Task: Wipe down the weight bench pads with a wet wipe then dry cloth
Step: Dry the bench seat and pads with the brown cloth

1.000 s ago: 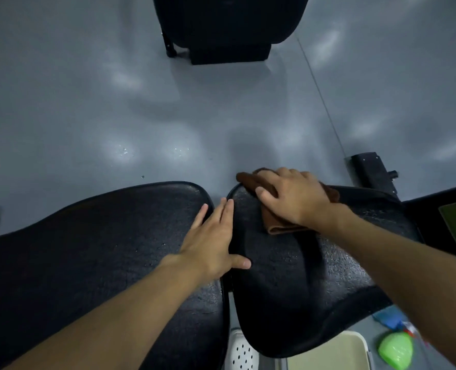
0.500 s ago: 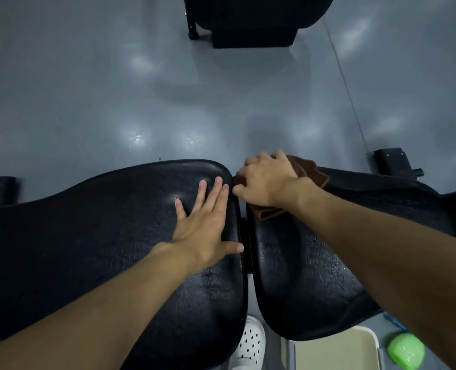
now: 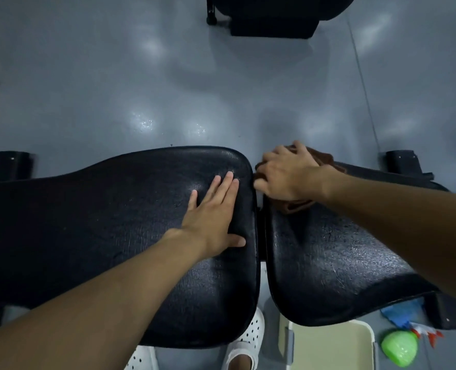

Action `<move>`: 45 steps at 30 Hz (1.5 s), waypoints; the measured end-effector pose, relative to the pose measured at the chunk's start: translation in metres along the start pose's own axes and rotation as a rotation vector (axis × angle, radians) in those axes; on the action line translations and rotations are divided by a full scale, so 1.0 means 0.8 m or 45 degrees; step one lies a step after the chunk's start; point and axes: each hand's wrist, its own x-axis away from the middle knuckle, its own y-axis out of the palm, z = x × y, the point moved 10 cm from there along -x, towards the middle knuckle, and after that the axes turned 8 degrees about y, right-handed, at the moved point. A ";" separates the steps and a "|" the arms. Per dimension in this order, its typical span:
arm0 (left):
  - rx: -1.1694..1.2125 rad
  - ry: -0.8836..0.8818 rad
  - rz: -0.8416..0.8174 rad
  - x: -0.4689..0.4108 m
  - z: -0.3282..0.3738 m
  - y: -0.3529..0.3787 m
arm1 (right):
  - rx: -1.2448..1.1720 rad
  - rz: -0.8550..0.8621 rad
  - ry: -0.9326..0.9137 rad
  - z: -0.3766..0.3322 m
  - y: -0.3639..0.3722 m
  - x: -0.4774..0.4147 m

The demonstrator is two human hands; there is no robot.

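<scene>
Right hand (image 3: pixel 288 174) is clutching the brown cloth (image 3: pixel 295 205), fingers curling over it at the far inner corner of the right bench pad (image 3: pixel 328 263). Left hand (image 3: pixel 213 209) is lying flat and relaxed on the left bench pad (image 3: pixel 87 222). I'm guessing drying is underway, not finished, since the right pad is glinting damp nearer me. Glossy grey floor (image 3: pixel 114 76) and a beige bin (image 3: pixel 328 345) are sitting below.
</scene>
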 end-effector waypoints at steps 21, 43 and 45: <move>-0.008 -0.085 0.008 0.013 0.006 0.008 | 0.041 0.399 -0.338 -0.101 0.076 0.192; -0.063 -0.064 0.042 0.053 0.018 0.063 | 0.317 0.339 -0.334 -0.118 0.183 0.285; -0.083 -0.073 0.041 0.049 0.020 0.064 | 0.310 0.349 -0.335 -0.115 0.171 0.280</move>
